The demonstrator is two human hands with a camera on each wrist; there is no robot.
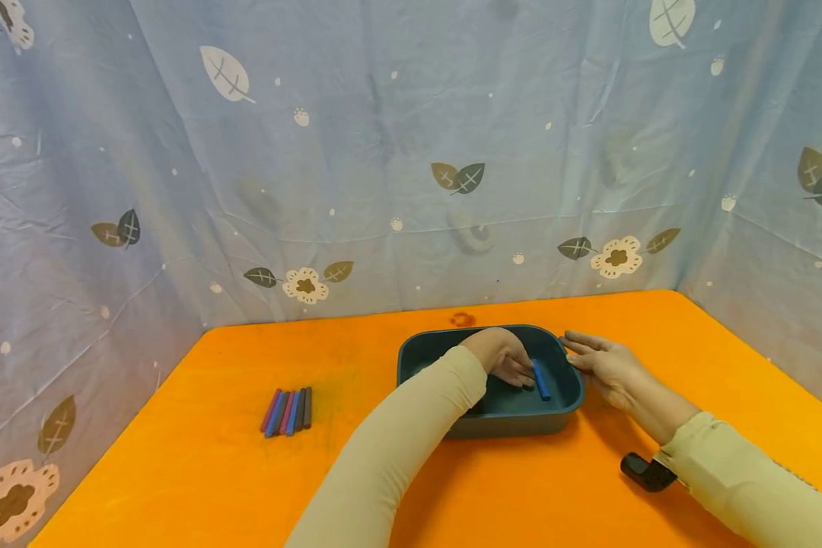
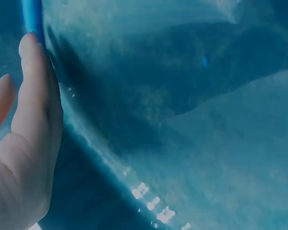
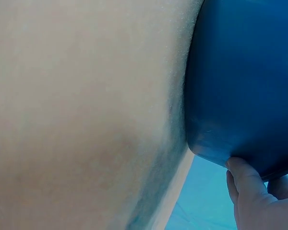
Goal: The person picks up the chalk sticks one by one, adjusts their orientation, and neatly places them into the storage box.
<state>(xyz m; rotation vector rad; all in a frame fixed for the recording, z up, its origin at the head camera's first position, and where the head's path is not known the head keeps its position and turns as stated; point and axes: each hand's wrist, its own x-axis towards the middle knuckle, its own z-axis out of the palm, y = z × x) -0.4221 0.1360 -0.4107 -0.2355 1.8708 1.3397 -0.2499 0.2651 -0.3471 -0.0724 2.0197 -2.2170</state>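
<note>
A dark blue-green plastic basin point(image 1: 514, 426) with rounded corners stands on the orange table. My left hand point(image 1: 510, 367) reaches down into it, its fingers fairly straight. Right at those fingertips is a blue chalk-like stick point(image 1: 541, 380), tilted inside the basin. In the left wrist view a fingertip meets the end of the blue stick point(image 2: 32, 19), and the thumb point(image 2: 1, 103) stands apart from it. My right hand point(image 1: 606, 369) holds the basin's right rim between thumb and fingers. From the right wrist, its fingers point(image 3: 247, 179) show against the basin's wall point(image 3: 245, 86).
To the left, several red, blue and dark sticks point(image 1: 288, 411) lie side by side on the orange table point(image 1: 199, 472). A reddish ring mark point(image 1: 462, 320) is behind the basin. Patterned curtains point(image 1: 383, 152) enclose the back and sides. Beside the right sleeve is a black device point(image 1: 647, 472).
</note>
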